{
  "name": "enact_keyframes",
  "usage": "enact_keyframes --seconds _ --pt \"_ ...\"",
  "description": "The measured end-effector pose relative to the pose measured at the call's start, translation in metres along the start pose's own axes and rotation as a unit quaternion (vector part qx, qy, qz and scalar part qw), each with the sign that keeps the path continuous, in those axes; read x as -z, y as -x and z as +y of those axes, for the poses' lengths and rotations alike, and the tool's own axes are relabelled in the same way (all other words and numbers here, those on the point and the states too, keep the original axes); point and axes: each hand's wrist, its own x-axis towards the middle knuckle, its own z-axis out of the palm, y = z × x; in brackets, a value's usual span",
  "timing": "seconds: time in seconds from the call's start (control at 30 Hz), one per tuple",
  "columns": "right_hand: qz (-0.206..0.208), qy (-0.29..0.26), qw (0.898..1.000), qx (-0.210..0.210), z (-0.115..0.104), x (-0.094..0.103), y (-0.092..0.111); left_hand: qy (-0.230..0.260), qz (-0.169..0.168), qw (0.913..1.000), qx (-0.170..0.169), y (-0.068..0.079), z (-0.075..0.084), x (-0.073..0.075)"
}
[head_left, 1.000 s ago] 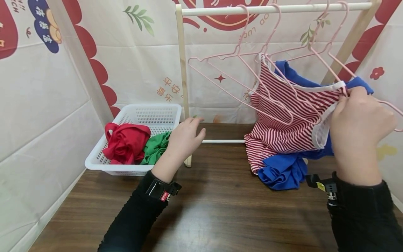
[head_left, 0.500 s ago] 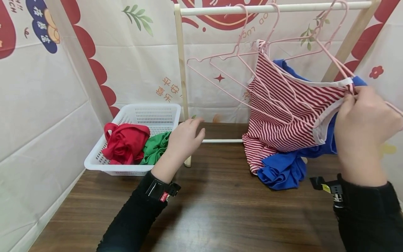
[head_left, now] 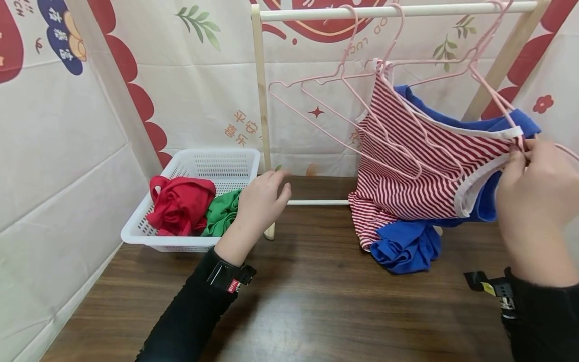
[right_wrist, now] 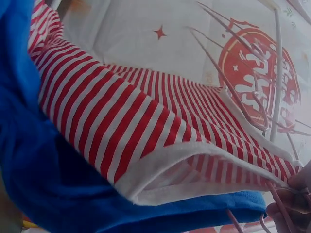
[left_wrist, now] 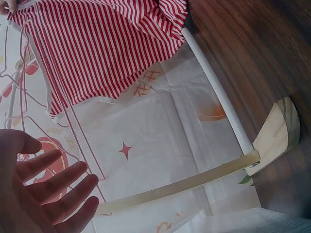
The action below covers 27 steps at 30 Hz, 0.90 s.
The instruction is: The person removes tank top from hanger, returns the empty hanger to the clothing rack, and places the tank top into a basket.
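Observation:
A red-and-white striped tank top (head_left: pixel 425 198) with white trim hangs slantwise on a pink hanger on the rack. My right hand (head_left: pixel 538 186) pinches its right shoulder strap beside the hanger's end; in the right wrist view the thumb and fingers (right_wrist: pixel 291 204) show at the edge, the armhole gaping beside them. Right behind hangs a blue garment (head_left: pixel 404 254), its lower part bunched on the table. My left hand (head_left: pixel 262 201), fingers loosely bent and holding nothing, hovers between the basket and the rack's left post. In the left wrist view its fingers (left_wrist: pixel 63 191) are spread apart.
A white perforated basket (head_left: pixel 169 244) at left holds a red garment (head_left: pixel 183 206) and a green garment (head_left: pixel 222 213). The rack's white top rail (head_left: pixel 298 16) carries several pink hangers (head_left: pixel 347 50). Printed cloth walls surround the brown wooden table (head_left: pixel 316 301).
My right hand has moved right and slightly down, drawing the striped strap outward along the hanger. The right-hand hangers have swung together. My left hand has barely moved.

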Motion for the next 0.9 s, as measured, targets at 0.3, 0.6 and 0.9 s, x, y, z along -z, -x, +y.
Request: enact_keyframes --seconds 0.3,0.6,0.9 --pt "-0.011 -0.052 0.999 0.007 0.016 -0.004 0.008 -0.014 -0.045 0.9988 0.010 0.002 0.000 0.000" --pt "-0.033 -0.047 0.997 0.043 0.029 -0.007 0.014 -0.016 -0.065 0.9976 0.018 0.003 -0.001 -0.001" --pt "-0.058 -0.037 0.995 0.067 0.035 -0.011 0.022 -0.017 -0.066 0.9974 0.022 0.007 -0.001 0.002"
